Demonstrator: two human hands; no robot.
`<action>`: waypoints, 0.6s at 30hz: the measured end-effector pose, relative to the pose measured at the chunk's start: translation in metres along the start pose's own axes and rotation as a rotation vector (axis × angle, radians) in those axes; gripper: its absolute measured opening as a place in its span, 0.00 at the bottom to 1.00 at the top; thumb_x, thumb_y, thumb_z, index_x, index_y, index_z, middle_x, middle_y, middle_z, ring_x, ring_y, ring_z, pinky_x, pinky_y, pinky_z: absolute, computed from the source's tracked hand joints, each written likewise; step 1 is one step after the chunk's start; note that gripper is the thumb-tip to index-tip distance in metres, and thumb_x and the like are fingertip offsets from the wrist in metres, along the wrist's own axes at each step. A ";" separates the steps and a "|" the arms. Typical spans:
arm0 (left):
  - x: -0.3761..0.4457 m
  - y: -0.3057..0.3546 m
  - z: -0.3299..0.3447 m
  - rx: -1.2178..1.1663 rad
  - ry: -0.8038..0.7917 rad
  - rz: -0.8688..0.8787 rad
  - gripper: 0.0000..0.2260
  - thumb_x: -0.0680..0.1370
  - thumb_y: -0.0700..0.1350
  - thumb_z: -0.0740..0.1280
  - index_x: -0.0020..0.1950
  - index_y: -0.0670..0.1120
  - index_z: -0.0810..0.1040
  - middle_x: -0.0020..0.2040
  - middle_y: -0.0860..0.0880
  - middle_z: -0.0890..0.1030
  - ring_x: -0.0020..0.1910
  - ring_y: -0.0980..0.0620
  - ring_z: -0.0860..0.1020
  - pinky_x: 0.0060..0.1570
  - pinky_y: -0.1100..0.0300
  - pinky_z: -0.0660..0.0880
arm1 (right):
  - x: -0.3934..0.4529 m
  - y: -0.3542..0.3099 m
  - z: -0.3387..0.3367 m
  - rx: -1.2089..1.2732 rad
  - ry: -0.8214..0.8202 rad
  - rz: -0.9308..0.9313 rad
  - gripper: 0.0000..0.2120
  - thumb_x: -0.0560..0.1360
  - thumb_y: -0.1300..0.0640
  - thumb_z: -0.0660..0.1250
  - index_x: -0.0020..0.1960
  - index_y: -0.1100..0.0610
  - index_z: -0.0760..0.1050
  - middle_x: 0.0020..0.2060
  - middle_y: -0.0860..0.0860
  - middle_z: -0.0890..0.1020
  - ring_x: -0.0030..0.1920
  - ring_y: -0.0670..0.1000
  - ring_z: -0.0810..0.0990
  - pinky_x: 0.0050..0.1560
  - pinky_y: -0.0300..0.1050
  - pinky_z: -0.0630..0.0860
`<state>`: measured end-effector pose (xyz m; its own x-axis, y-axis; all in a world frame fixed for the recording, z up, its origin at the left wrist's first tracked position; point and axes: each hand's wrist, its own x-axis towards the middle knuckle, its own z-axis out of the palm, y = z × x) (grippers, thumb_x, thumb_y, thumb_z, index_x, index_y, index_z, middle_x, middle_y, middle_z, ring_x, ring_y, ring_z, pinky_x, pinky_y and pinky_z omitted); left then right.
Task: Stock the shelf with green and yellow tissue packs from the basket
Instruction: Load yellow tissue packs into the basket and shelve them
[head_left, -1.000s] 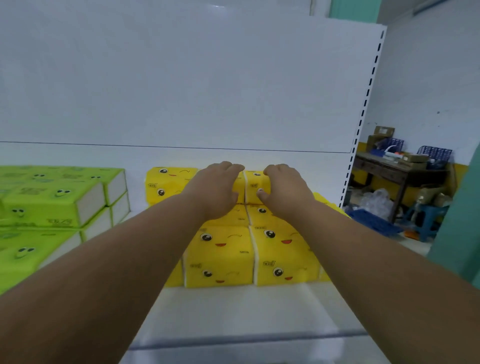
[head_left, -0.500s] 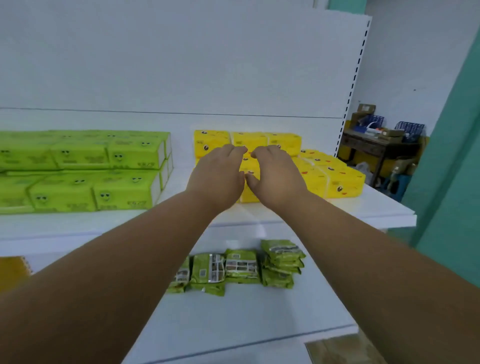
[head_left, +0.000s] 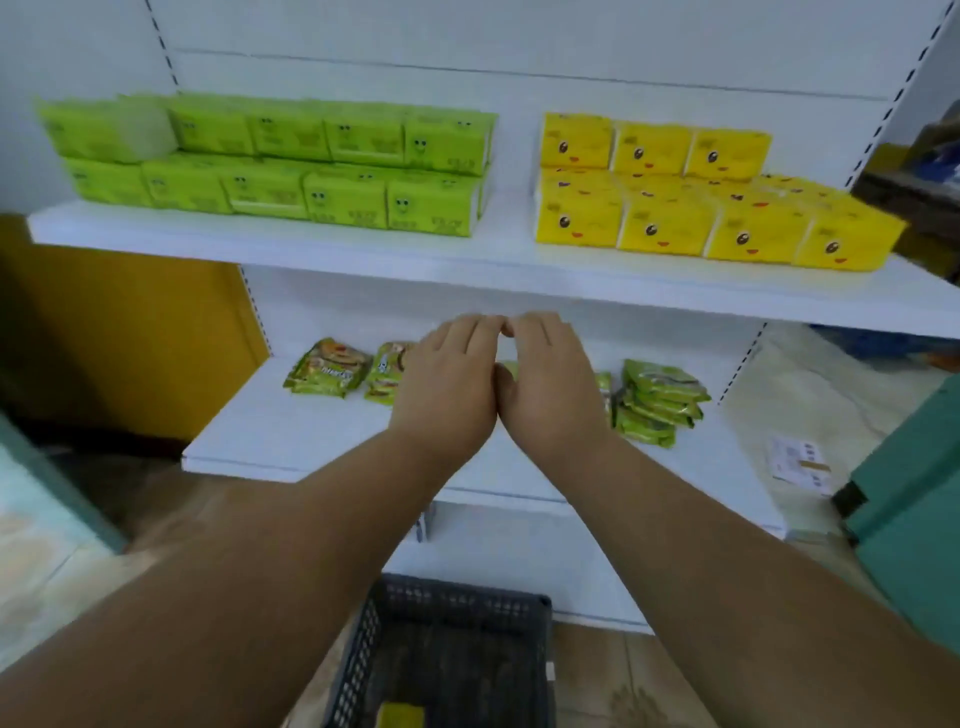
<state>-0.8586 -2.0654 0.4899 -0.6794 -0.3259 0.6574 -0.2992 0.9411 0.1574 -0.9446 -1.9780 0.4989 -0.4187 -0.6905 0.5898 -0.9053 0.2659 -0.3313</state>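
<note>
Green tissue packs lie in two layers on the left of the upper white shelf. Yellow tissue packs with printed faces are stacked on its right. My left hand and my right hand float side by side in front of the lower shelf, fingers relaxed, holding nothing, thumbs touching. A dark plastic basket stands on the floor below my arms. One yellow pack shows at the basket's near edge.
Small green snack packets and others lie on the lower shelf. An orange panel is at the left, a teal cabinet at the right, and tiled floor lies below.
My hands have drawn back from the yellow packs on the upper shelf and dropped in front of the lower shelf. My view has tilted down and back, bringing the basket into sight.
</note>
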 end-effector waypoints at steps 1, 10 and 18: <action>-0.022 0.002 0.007 0.001 -0.004 -0.025 0.21 0.68 0.34 0.68 0.62 0.38 0.77 0.56 0.41 0.80 0.54 0.40 0.78 0.56 0.53 0.68 | -0.019 -0.001 0.011 0.020 -0.025 0.009 0.19 0.70 0.64 0.68 0.60 0.62 0.75 0.56 0.58 0.77 0.55 0.59 0.75 0.57 0.52 0.71; -0.197 -0.015 0.059 -0.090 -0.415 -0.291 0.24 0.73 0.38 0.68 0.70 0.38 0.72 0.64 0.40 0.77 0.64 0.40 0.74 0.64 0.47 0.70 | -0.157 -0.012 0.121 0.092 -0.410 0.163 0.18 0.73 0.60 0.69 0.61 0.58 0.73 0.59 0.55 0.75 0.58 0.55 0.73 0.57 0.49 0.71; -0.296 -0.108 0.113 -0.139 -0.556 -0.455 0.24 0.70 0.39 0.70 0.67 0.41 0.73 0.58 0.42 0.78 0.55 0.43 0.74 0.55 0.55 0.66 | -0.198 -0.039 0.255 0.095 -0.696 0.241 0.15 0.76 0.59 0.66 0.62 0.60 0.73 0.61 0.58 0.73 0.60 0.58 0.72 0.62 0.54 0.70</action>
<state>-0.7009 -2.0807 0.1955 -0.7590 -0.6499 0.0396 -0.5701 0.6926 0.4419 -0.8084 -2.0236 0.2069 -0.4336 -0.8956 -0.0999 -0.7708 0.4260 -0.4736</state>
